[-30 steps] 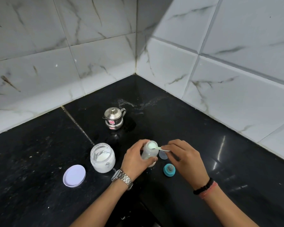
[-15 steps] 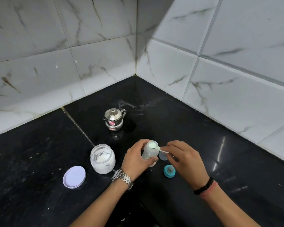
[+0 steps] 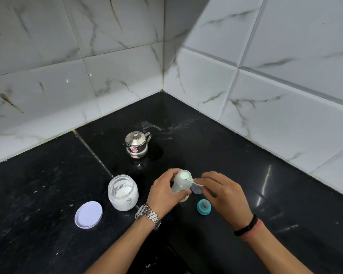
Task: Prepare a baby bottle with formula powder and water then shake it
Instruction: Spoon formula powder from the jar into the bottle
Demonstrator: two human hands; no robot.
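An open baby bottle [image 3: 181, 184] stands upright on the black counter, and my left hand [image 3: 163, 192] is wrapped around its body. My right hand [image 3: 222, 192] pinches a small white spoon [image 3: 193, 181] whose bowl rests over the bottle's mouth. White powder shows inside the bottle neck. To the left stands the open glass jar of formula powder [image 3: 123, 192]. The teal nipple ring [image 3: 204, 207] lies on the counter below my right hand, and a clear cap [image 3: 196, 189] lies between bottle and right hand.
The jar's white lid [image 3: 89, 214] lies upturned at the left. A small lidded steel pot [image 3: 136, 145] stands farther back. The black counter [image 3: 48, 184] runs into a corner of white tiled walls, with spilled powder traces near the corner.
Hardly anything has moved; both hands keep the same grip, with the spoon staying at the bottle's mouth.
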